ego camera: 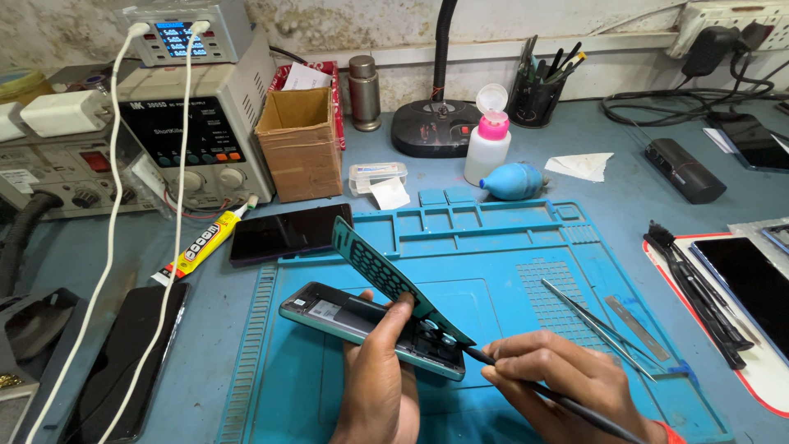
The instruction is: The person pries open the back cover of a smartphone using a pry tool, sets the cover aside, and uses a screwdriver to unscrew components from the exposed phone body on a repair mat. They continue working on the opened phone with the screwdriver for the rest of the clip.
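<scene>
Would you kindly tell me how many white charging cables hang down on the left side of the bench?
2: one white cable runs from the left port of the small power meter, the second cable from its right port; their lower ends leave the frame.

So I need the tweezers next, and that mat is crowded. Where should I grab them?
Probably by the joined upper end of the tweezers, coming from above on the right. They lie flat on the blue mat, with their points running down towards a flat metal strip, so the upper end has more room around it.
</scene>
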Available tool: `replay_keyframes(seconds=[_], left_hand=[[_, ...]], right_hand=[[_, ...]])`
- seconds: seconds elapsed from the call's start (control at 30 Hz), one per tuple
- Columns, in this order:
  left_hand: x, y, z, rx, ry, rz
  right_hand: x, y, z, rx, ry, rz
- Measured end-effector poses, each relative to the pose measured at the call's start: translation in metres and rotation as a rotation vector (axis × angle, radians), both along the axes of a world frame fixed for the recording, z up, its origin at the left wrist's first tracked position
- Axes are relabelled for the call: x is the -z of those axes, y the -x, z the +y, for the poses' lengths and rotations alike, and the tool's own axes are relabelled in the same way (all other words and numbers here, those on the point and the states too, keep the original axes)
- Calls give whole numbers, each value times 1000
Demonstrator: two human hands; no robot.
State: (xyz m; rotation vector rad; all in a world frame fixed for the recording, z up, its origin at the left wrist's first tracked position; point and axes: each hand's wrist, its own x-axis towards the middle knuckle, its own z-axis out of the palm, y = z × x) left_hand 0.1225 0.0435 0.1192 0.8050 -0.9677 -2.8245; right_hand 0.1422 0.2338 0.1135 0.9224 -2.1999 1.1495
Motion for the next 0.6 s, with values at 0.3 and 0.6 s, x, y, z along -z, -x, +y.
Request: replay_keyframes(seconds=[0.3,0.6], left_hand=[[-41,-10,22,-32,50,17],[-36,-18,17,-8,75,10]], right_hand=[[-51,-16,24,17,-73,-101],[-47,-19,13,-48,-104,-1]])
